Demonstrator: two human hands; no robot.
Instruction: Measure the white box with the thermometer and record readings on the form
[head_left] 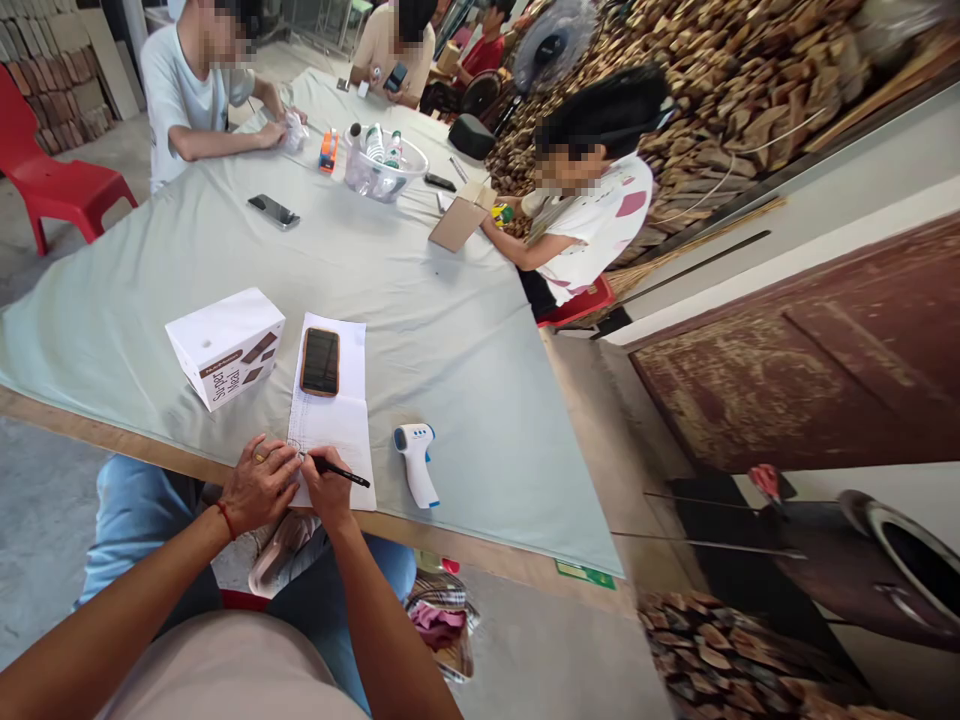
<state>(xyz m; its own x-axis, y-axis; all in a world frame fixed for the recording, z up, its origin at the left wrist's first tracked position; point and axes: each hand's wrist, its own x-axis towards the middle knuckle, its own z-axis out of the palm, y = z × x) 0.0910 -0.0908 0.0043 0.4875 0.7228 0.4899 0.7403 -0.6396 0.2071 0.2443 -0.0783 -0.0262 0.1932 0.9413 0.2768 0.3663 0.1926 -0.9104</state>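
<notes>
My right hand [328, 483] is closed around a black pen [346, 472], its tip down on a sheet of white paper [346, 430] at the table's near edge. Flat across the paper's left border lies my left hand [261, 475], fingers stretched toward the pen tip, with a ring and a red wrist cord. Some handwriting shows on the sheet, too small to read. A phone in an orange-brown case [320, 362] rests on the paper's far half. To the left stands a white printed box [229, 345]. A white and blue infrared thermometer [415, 462] lies to the right.
The table [480, 370] has a pale cloth. Farther off are another phone [274, 211], a clear basin [390, 185] with bottles, an orange tape dispenser [328, 150] and a cardboard box [458, 222]. Several people sit around the far sides. Stacked firewood [735, 110] lines the right.
</notes>
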